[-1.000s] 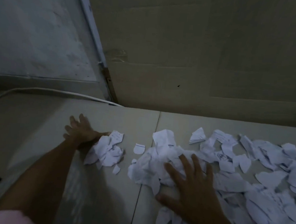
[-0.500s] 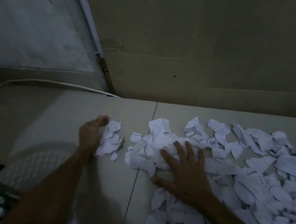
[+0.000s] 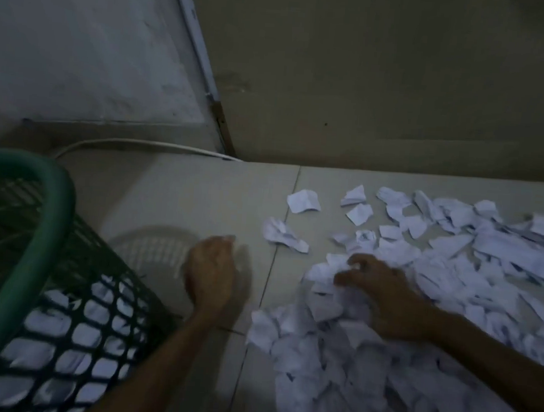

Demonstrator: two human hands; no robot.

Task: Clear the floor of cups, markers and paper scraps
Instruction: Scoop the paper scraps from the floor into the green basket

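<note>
Standing at far left, the green mesh basket (image 3: 45,254) already holds paper scraps behind its lattice. Right of the basket, the left hand (image 3: 209,274) hovers over bare floor (image 3: 174,199), blurred, fingers curled; whether it holds anything cannot be told. Further right of the basket, the right hand (image 3: 383,297) presses into the paper scraps (image 3: 452,282), fingers curled and gathering a clump. Risks, judged: a loose clump may shed pieces on the way to the basket, and small outlying scraps may be missed. No cups or markers are visible.
</note>
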